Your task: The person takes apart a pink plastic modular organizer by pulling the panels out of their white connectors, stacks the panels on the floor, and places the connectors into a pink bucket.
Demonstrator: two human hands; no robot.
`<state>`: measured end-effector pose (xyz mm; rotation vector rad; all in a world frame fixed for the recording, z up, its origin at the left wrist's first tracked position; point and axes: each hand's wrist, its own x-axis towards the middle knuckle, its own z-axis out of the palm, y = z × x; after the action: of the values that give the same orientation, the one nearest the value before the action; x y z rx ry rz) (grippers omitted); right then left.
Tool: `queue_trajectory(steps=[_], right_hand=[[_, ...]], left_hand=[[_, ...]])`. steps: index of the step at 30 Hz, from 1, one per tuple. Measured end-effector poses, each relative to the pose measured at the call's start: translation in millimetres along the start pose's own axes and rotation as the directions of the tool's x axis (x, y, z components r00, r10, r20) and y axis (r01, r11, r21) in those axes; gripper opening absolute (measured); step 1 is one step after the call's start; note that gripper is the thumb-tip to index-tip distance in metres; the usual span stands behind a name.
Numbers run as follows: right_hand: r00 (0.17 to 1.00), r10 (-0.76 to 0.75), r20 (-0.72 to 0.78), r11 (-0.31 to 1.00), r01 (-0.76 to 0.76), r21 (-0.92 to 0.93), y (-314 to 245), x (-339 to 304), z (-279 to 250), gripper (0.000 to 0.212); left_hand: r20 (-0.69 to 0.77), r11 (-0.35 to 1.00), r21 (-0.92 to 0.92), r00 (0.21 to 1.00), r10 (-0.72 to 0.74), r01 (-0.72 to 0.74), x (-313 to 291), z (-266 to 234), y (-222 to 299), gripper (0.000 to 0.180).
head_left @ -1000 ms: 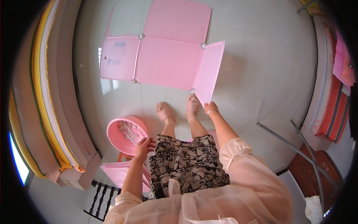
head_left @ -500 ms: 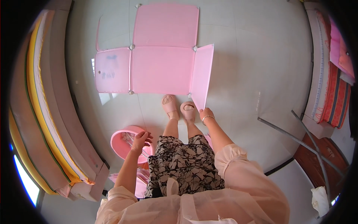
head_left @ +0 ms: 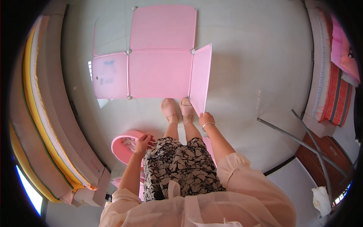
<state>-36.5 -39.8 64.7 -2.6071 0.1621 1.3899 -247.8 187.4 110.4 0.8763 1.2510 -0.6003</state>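
My right hand (head_left: 206, 120) grips the near corner of a translucent pink panel (head_left: 201, 73), which is tilted up along the right side of a flat pink panel (head_left: 160, 73). White connectors (head_left: 129, 52) join the panels at their corners. Beyond lies another pink panel (head_left: 163, 27), and to the left is a paler one (head_left: 110, 75) with a faint blue pattern and a small hole. My left hand (head_left: 145, 143) hangs beside my skirt, above a pink tub (head_left: 123, 145); its fingers are loosely bent and apart, with nothing visible in them.
White pieces (head_left: 130, 143) lie in the tub. A stack of pink sheets (head_left: 118, 182) is behind it. Layered mattresses (head_left: 41, 113) line the left side. Crossed grey metal bars (head_left: 302, 142) and folded bedding (head_left: 336, 94) are at the right. My slippers (head_left: 168, 109) touch the panels' near edge.
The view has shifted slightly. My right foot has come forward toward the panels. My right hand keeps its hold on the tilted panel, and my left hand stays by my skirt.
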Motion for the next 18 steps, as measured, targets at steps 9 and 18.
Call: queue_trajectory(steps=[9,18], right_hand=[[0.952,-0.077,-0.296,0.957,-0.013,-0.290,-80.9,-5.6,-185.8,0.036],[0.838,-0.232,-0.493,0.953,0.096,-0.286,-185.2,48.9,-256.4,0.036]], left_hand=[[0.043,0.997,-0.025,0.996,0.074,-0.073,-12.5,13.2,19.0,0.023],[-0.055,0.989,-0.078,0.991,0.120,-0.124,-11.1,-14.0,5.7,0.022]])
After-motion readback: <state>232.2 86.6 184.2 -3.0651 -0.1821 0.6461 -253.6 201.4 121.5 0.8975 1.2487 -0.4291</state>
